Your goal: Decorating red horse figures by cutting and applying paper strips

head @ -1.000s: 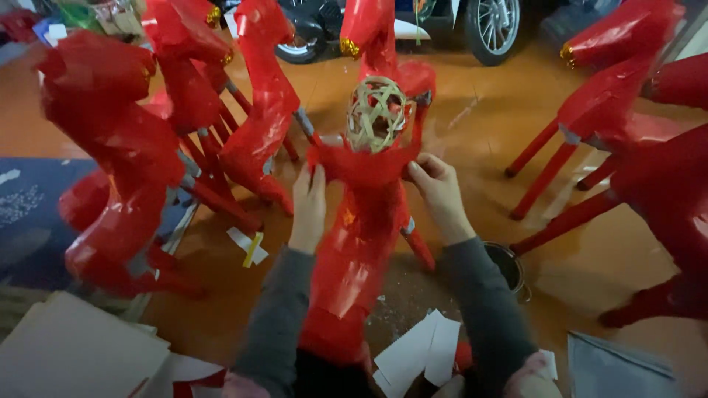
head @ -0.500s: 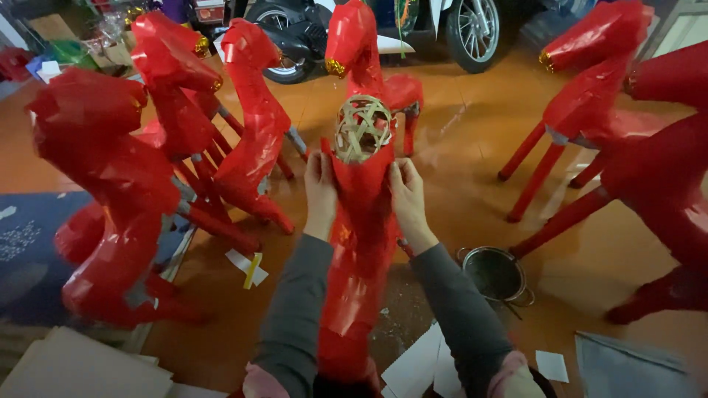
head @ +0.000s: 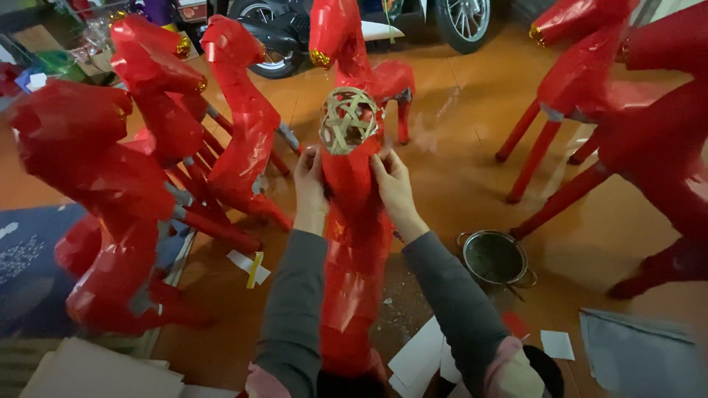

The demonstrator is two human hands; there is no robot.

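A tall paper figure point(head: 354, 250) wrapped in glossy red paper stands between my arms. Its top is a bare woven bamboo ball point(head: 347, 119). My left hand point(head: 310, 188) presses the red paper on the left side just under the ball. My right hand point(head: 396, 188) presses the paper on the right side at the same height. Both hands have fingers flat against the figure's neck.
Several finished red paper horses stand around, such as one at the left point(head: 96, 199), one behind point(head: 346, 51) and one at the right point(head: 634, 125). A round metal pot point(head: 494, 258) sits on the orange floor. White paper scraps point(head: 420, 354) lie near my right elbow. A motorbike wheel point(head: 461, 18) is at the back.
My hands have slid up and inward on the figure's neck, closing round the red paper just below the bamboo ball. The view has moved nearer to the figure.
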